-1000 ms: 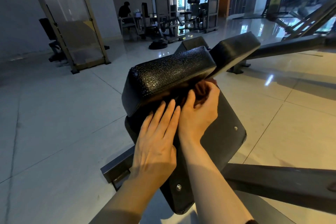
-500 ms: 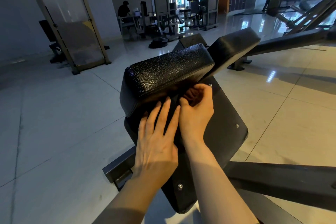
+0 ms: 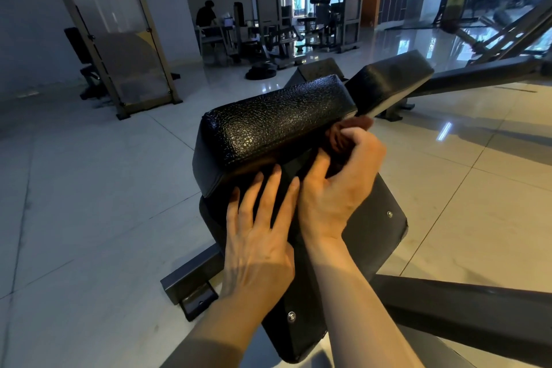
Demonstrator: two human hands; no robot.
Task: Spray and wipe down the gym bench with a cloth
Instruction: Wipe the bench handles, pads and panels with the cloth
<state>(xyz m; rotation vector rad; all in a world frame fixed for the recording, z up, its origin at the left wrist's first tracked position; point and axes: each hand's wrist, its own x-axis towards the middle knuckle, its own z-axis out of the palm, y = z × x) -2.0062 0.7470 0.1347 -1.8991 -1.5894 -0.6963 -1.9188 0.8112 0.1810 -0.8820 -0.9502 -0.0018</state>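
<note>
From the head camera we see our right hand (image 3: 343, 188) bunching the brown cloth (image 3: 343, 136) under the bench pad (image 3: 277, 125), whose long axis runs left; our left hand (image 3: 260, 236) lies flat, fingers spread, just beside.

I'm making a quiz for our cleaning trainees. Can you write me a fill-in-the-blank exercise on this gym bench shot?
1. The right hand grips a brown ____ against the bench.
2. The left hand lies flat with its fingers ____ on the panel below the textured black pad.
3. The floor is covered in glossy ____.

Missing words: cloth; straight; tiles
</note>
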